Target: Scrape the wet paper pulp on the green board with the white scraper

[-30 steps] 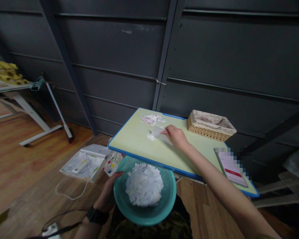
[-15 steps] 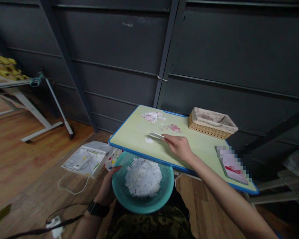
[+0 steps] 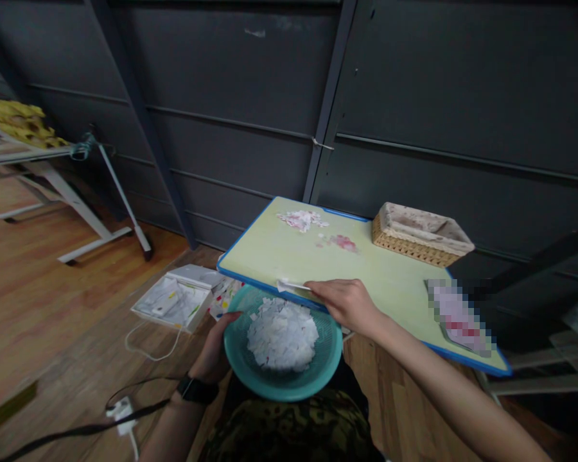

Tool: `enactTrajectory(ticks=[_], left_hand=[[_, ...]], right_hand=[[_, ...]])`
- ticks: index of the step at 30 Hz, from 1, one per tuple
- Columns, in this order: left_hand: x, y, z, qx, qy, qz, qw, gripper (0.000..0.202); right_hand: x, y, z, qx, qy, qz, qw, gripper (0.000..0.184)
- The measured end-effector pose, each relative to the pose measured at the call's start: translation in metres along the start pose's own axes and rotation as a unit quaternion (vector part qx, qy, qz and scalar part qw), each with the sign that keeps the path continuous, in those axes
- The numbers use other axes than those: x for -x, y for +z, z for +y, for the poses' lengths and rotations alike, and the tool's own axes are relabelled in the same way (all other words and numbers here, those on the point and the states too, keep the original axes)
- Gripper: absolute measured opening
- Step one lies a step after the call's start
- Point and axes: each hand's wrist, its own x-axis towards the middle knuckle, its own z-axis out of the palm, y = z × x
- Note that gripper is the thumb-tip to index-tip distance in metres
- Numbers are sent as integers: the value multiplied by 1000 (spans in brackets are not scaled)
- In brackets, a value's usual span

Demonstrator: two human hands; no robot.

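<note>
My left hand (image 3: 220, 346) grips the left rim of a teal plastic colander (image 3: 286, 390), which sits against my lap beneath the table's front edge. White paper scraps (image 3: 283, 335) are heaped in it. My right hand (image 3: 344, 303) pinches a thin, flat white card (image 3: 298, 286) at the table's front edge, just above the colander. A few white scraps (image 3: 282, 284) lie at the card's far end, on the blue edge. Further back on the pale yellow folding table (image 3: 264, 247) are a pile of white and pinkish scraps (image 3: 302, 220) and a smaller pink patch of bits (image 3: 343, 242).
A cloth-lined wicker basket (image 3: 417, 240) stands at the table's back right. A pixelated flat item (image 3: 457, 317) lies at the right end. On the floor to the left are an open white box (image 3: 173, 301) and a power strip (image 3: 122, 414) with cables. Dark panels (image 3: 241, 70) rise behind.
My right hand has drawn the card toward me, from the tabletop to the front edge, bringing the small white scraps along. My left hand still holds the colander.
</note>
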Motion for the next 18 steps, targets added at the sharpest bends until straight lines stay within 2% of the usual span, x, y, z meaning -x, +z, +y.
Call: enactTrajectory(ticks=[4, 7, 12, 18], left_hand=[[-1, 0, -1, -6, 8, -5, 1000, 20], [0, 1, -1, -13, 10, -5, 1000, 21], [1, 1, -1, -5, 20, -5, 1000, 12], [-2, -2, -2, 17, 31, -29, 999, 5]], right_hand=[[-5, -6, -4, -40, 14, 22, 999, 30], [-6, -4, -6, -18, 27, 44, 999, 29], [-1, -2, -12, -9, 8, 40, 999, 29], [12, -6, -17, 41, 32, 65, 996, 29]])
